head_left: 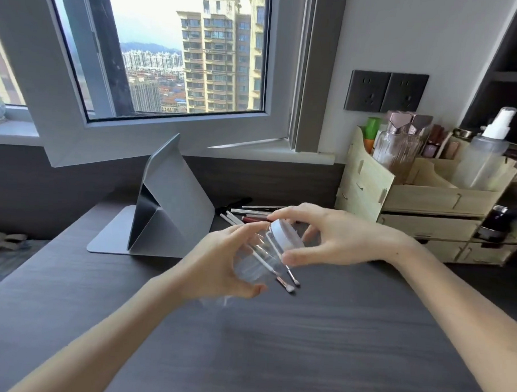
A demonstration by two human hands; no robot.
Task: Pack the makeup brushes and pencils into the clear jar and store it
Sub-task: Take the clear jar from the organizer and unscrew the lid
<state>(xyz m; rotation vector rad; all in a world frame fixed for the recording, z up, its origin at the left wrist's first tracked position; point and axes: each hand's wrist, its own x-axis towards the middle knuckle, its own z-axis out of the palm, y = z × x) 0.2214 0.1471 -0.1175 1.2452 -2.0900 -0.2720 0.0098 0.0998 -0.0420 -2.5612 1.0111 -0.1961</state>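
My left hand (218, 265) grips the body of the clear jar (256, 258), held tilted above the dark desk. The jar's white lid (285, 235) is on it, and my right hand (335, 237) has its fingers closed around that lid. Behind the jar, white-handled makeup brushes (287, 281) lie on the desk, their tips showing below my hands. More brushes and pencils (250, 214) lie in a loose pile further back, partly hidden by my hands. The jar looks empty, though glare makes it hard to tell.
A grey tablet in a folded stand (162, 209) sits at the left of the dark desk (274, 344). A wooden organiser (423, 200) with drawers, bottles and cosmetics stands at the right. An open window (168, 73) is behind.
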